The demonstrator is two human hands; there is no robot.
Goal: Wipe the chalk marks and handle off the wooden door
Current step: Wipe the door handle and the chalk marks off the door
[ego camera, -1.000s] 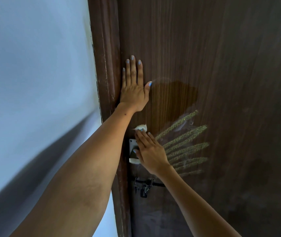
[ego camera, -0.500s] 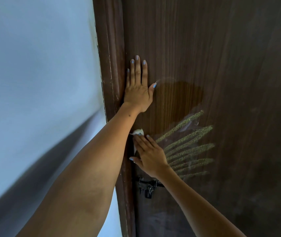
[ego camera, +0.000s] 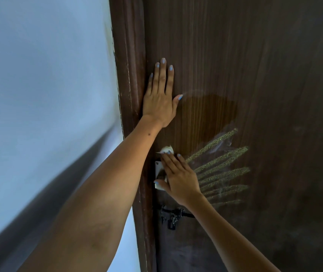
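Observation:
A dark wooden door fills the right of the head view. Several slanted yellowish chalk marks fan out at mid height, below a darker damp patch. My left hand lies flat on the door near its left edge, fingers straight and pointing up. My right hand presses a small white cloth against the door; the cloth peeks out past my fingertips. This hand covers most of the pale metal handle plate.
The brown door frame runs down left of the door, with a light blue wall beyond it. A black latch with a padlock sits under the handle plate.
My right hand with the cloth slid down over the handle plate, then back up a little, uncovering the plate's left side. My left hand stayed pressed in place.

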